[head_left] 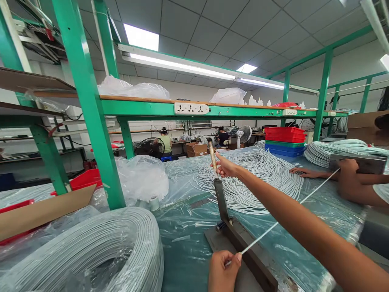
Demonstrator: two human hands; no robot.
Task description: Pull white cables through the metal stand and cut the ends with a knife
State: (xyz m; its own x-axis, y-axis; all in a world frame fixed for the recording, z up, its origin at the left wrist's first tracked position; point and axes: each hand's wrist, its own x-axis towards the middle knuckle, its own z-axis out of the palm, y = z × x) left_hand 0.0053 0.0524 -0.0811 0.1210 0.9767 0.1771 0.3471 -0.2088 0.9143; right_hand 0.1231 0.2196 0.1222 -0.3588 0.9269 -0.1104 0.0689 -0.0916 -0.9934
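Observation:
My right hand [224, 166] is closed on the wooden handle [212, 156] of a lever cutter, and its blade arm [221, 199] stands raised. The cutter's steel base [247, 253] lies on the plastic-covered table [188, 243]. At the bottom edge, my left hand [223, 272] pinches one end of a thin white cable [282, 218]. The cable runs taut across the base, up and to the right. There a co-worker's hand [349, 170] holds it by a metal block [363, 163]. The co-worker's other hand [304, 172] rests flat on the table.
A big coil of white cable [103, 251] fills the near left. Cut cables [258, 174] lie piled behind the cutter, with more [334, 149] at the right. A green post [91, 109], clear bag [141, 176], tape roll [154, 202], cardboard [45, 211] and stacked bins [285, 142] surround the table.

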